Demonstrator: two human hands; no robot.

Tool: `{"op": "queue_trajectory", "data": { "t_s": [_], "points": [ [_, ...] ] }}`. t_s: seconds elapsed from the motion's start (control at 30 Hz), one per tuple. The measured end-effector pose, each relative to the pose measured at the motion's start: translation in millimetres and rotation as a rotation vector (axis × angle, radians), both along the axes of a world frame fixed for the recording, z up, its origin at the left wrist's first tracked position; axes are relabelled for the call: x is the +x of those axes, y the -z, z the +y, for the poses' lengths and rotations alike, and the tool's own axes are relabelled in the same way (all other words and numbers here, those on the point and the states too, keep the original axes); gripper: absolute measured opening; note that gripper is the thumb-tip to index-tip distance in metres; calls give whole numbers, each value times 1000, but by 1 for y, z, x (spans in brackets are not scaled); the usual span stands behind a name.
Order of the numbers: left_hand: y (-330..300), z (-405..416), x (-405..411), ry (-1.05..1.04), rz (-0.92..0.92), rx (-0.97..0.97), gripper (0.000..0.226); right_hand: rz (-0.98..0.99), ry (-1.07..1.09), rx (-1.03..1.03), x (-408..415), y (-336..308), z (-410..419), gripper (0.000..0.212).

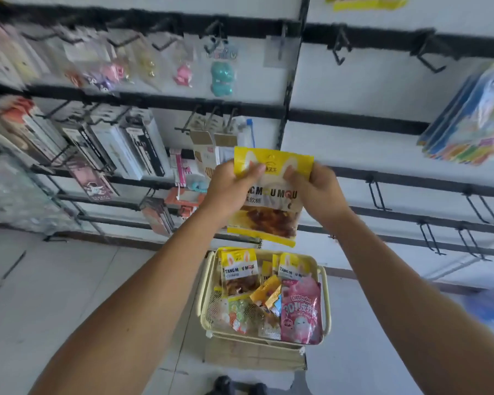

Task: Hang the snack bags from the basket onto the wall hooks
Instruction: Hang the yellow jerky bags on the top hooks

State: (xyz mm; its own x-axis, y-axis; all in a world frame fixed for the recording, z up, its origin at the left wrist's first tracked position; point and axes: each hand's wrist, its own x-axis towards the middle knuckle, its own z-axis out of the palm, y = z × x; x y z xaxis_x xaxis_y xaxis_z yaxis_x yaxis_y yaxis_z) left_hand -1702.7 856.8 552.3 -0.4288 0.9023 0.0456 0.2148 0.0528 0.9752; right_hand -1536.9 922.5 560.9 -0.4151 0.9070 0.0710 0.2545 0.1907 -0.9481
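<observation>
Fingers of the left hand (pixel 230 189) and right hand (pixel 315 189) pinch the yellow snack bag (pixel 268 212) at its top corners, above the basket (pixel 208 283) — probably light, soft, crinkly; hold near the top edge.

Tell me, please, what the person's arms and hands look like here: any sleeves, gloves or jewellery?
Both forearms are bare with no sleeves in view. The left hand and right hand wear no gloves, and no watch, ring or bracelet is visible.

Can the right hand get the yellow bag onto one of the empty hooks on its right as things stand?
Probably yes. The right hand and left hand grip the yellow bag in front of the wall; the empty hooks hang bare beside it with nothing between.
</observation>
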Motion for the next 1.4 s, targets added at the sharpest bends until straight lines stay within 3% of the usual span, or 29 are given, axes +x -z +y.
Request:
{"op": "queue_trajectory", "data": {
  "t_s": [0.37, 0.53, 0.87, 1.13, 1.4],
  "points": [
    [-148, 17, 12, 204, 108, 246, 25, 133, 190, 247, 24, -150, -8, 31],
    [-194, 27, 19, 281, 75, 359, 8, 214, 196, 322, 31, -191, -14, 20],
    [-252, 57, 59, 191, 70, 414, 24, 278, 173, 397, 60, -245, 8, 25],
    [-283, 93, 78, 63, 65, 391, 30, 213, 188, 457, 70, -282, 59, 31],
    [-308, 138, 71, 3, 14, 362, 28, 280, 172, 354, 56, -305, 106, 34]
  ]
}}
